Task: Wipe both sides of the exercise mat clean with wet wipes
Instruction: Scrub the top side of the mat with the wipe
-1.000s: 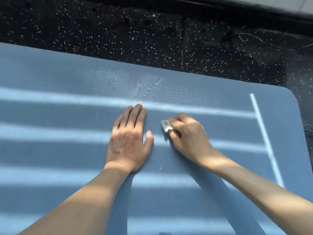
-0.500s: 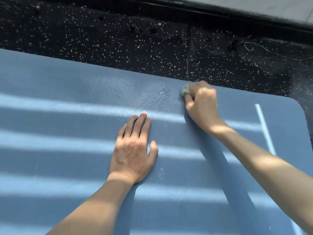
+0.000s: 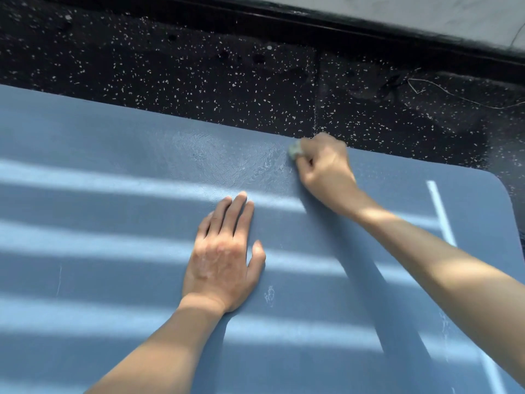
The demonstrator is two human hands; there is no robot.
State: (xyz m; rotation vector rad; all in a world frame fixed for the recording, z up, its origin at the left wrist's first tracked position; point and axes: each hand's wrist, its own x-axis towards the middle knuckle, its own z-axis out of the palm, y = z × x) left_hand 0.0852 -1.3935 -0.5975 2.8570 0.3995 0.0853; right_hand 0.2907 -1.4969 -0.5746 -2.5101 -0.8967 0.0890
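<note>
While our forearms reach in from the near edge of the view, our left hand (image 3: 224,260) lies palm-down on the blue exercise mat (image 3: 85,143), fingers straight and close together, thumb spread, gripping nothing. The mat is spread flat over the floor and fills the lower part of the view, crossed by bands of sunlight. A small whitish smudge (image 3: 269,294) sits just beside our left wrist. To the right, a pale line (image 3: 441,214) runs across the mat near its rounded corner. Farther out, our right hand (image 3: 324,169) is curled round a crumpled wet wipe (image 3: 295,150), holding it against the mat right at the far edge; the hand is blurred. A damp, streaked patch (image 3: 227,157) lies left of the wipe. Beyond the mat we see black speckled floor (image 3: 199,66), a thin wire (image 3: 454,95) lying on it, and a pale ledge (image 3: 426,12).
</note>
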